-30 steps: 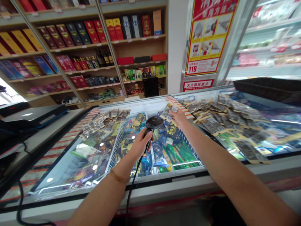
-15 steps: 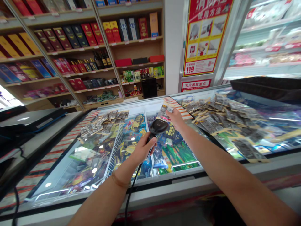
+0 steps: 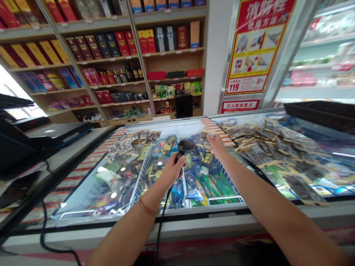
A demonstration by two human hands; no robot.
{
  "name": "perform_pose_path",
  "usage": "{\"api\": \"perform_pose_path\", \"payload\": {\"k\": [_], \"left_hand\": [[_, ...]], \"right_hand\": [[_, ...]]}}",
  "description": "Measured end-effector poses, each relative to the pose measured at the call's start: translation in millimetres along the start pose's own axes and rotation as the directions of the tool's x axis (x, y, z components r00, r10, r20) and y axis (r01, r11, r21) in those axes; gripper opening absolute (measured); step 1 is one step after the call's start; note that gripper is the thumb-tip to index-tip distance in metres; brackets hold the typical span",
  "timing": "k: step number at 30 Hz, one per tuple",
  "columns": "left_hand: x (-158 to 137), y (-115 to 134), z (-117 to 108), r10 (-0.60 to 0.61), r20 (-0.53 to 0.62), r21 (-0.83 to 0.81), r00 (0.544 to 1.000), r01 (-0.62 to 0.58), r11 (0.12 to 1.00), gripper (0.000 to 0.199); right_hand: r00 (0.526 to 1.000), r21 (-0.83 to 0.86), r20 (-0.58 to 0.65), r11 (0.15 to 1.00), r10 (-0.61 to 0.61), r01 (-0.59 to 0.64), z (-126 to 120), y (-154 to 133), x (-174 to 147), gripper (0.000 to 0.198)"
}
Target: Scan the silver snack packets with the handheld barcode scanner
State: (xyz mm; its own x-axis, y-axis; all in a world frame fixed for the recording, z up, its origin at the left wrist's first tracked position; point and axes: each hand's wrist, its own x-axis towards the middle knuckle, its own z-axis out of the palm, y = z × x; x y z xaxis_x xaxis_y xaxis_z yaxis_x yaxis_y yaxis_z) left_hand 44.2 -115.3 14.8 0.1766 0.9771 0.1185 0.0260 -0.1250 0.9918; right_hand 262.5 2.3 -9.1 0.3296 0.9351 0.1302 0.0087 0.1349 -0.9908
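My left hand [image 3: 175, 170] is closed round the handle of a black barcode scanner [image 3: 186, 145], its head pointing right. A black cable runs from the handle down past my wrist. Just right of the scanner, my right hand [image 3: 216, 145] pinches the edge of a small flat snack packet [image 3: 203, 139], apart from the scanner. Both hands are above the glass top of a chest freezer [image 3: 222, 215]. Similar dark packets lie on the glass, one pile [image 3: 138, 138] to the left and a larger pile [image 3: 266, 144] to the right.
Bagged frozen goods [image 3: 219, 184] show beneath the glass, in white wire baskets. A black tray [image 3: 321, 115] sits at the right rear. Checkout equipment [image 3: 58, 133] stands on the left counter, with a cable [image 3: 44, 229] hanging in front. Shelves of boxes [image 3: 102, 46] line the back.
The view has swung left, so the scene sits farther right. The scanner has drawn leftward from the packet, and the pinkish light on the packet is gone. Both hands keep their grip.
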Motion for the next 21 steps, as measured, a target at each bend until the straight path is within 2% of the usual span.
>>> {"api": "perform_pose_path", "payload": {"k": [4, 6, 8, 11, 13, 18, 21], "left_hand": [[-3, 25, -35, -0.038, -0.212, -0.072, 0.977, 0.024, 0.997, 0.052], [-9, 34, -62, -0.029, -0.293, -0.075, 0.956, 0.007, 0.997, 0.052], [-19, 39, -93, -0.011, -0.379, -0.065, 0.925, -0.015, 0.998, 0.05], [-39, 40, -136, -0.019, -0.505, -0.056, 0.863, -0.011, 0.998, 0.047], [-53, 39, -159, -0.039, -0.568, -0.051, 0.822, 0.011, 0.999, 0.047], [-83, 38, -198, -0.11, -0.659, -0.068, 0.744, 0.087, 0.994, 0.05], [-94, 37, -212, -0.15, -0.671, -0.081, 0.726, 0.129, 0.988, 0.05]], "right_hand": [[0.983, 0.013, 0.052, 0.984, 0.174, -0.175, 13, -2, -5, 0.012], [0.966, 0.065, 0.146, 0.973, 0.212, -0.223, 31, -8, -6, 0.012], [0.945, 0.092, 0.266, 0.97, 0.192, -0.223, 57, -17, -6, 0.019], [0.899, 0.074, 0.416, 0.98, 0.139, -0.186, 113, -37, -5, 0.02], [0.881, 0.052, 0.456, 0.985, 0.123, -0.164, 160, -50, -5, 0.018], [0.89, -0.022, 0.439, 0.992, 0.124, -0.127, 282, -72, -11, 0.026], [0.894, -0.044, 0.427, 0.99, 0.137, -0.131, 331, -75, -14, 0.023]]}}
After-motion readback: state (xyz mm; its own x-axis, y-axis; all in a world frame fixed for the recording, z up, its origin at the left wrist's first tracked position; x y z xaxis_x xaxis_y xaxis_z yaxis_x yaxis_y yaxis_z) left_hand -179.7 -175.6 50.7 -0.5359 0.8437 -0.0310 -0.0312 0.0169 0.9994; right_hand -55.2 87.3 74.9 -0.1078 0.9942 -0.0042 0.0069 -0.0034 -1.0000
